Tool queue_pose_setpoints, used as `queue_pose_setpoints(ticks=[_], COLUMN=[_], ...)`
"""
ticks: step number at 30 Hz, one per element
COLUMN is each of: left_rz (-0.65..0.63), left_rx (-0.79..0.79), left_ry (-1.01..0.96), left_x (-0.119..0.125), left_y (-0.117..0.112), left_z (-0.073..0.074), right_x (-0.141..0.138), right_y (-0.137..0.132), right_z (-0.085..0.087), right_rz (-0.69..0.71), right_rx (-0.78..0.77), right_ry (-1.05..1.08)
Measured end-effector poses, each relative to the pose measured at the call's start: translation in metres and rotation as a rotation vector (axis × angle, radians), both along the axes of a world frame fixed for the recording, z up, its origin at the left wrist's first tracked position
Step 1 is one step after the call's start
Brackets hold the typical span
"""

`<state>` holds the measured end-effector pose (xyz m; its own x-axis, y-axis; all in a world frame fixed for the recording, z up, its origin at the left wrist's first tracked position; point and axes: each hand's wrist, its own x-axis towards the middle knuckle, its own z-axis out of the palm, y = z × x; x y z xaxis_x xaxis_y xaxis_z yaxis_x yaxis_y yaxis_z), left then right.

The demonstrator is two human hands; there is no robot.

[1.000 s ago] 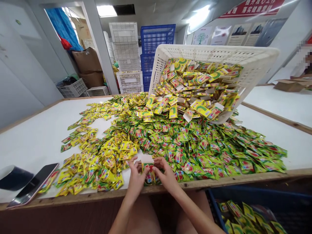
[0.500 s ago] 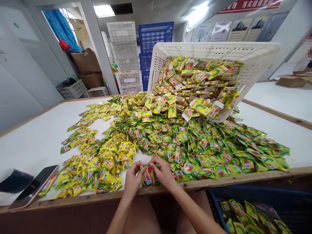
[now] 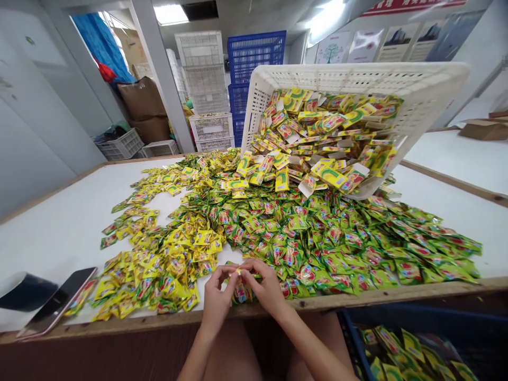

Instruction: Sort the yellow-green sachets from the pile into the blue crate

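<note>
A worker's left hand (image 3: 216,296) and right hand (image 3: 270,291) meet at the front edge of a white table (image 3: 51,206), thumbs and fingertips pinched together on what appears to be a small carton (image 3: 238,271), only a yellow-and-white sliver of it visible between them. It sits in front of mounded yellow sachets (image 3: 170,264) and green sachets (image 3: 337,254), below a tipped white basket (image 3: 357,69) of loose cartons (image 3: 281,180). The carton is likely thin card: light, stiff along its folds, easily creased and perhaps a little slick on its printed face. A gentle fingertip hold on the side edges near the top should suit it, with little squeeze on the broad faces. One second ago a white flap stood up above the fingers; now none shows, and the fingertips have closed in over the top. The basket and mounds look unchanged
</note>
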<state>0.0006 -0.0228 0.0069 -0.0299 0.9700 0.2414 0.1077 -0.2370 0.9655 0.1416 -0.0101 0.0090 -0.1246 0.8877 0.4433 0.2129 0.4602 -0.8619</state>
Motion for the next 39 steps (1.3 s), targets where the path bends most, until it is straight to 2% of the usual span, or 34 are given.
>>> queue_pose_setpoints(ticks=[7,12,17,25,30,33,36,37,39], left_rz=[0.059,0.008,-0.058,-0.063,-0.041,-0.043,-0.039,-0.040,-0.027], left_rx=[-0.025,-0.065,-0.134,-0.113,-0.049,-0.072,-0.070,-0.071,-0.087], left_ry=[0.075,-0.043,-0.103,-0.002,0.072,0.019,-0.100,-0.128,-0.151], left_x=[-0.002,-0.005,-0.010,-0.014,-0.013,-0.014,-0.018,-0.020,-0.022], left_y=[0.012,0.011,0.011,0.014,0.008,0.004,0.002,0.002,0.003], left_z=[0.004,-0.005,-0.014,-0.008,-0.010,-0.011,-0.010,-0.009,-0.009], right_x=[-0.003,-0.002,0.000,0.008,0.003,-0.003,0.020,0.039,0.095], right_y=[0.004,0.002,0.002,0.012,0.004,-0.005,-0.023,-0.032,-0.052], right_z=[0.008,0.004,-0.008,-0.002,-0.012,-0.006,0.020,0.030,0.048], right_rz=[-0.048,-0.034,0.029,0.175,0.128,0.065,-0.047,-0.097,-0.231], right_rx=[-0.082,-0.102,-0.172,-0.298,-0.244,-0.165,-0.099,-0.105,-0.137], right_ry=[-0.116,-0.054,0.038,0.091,0.045,0.027,0.035,0.030,-0.049])
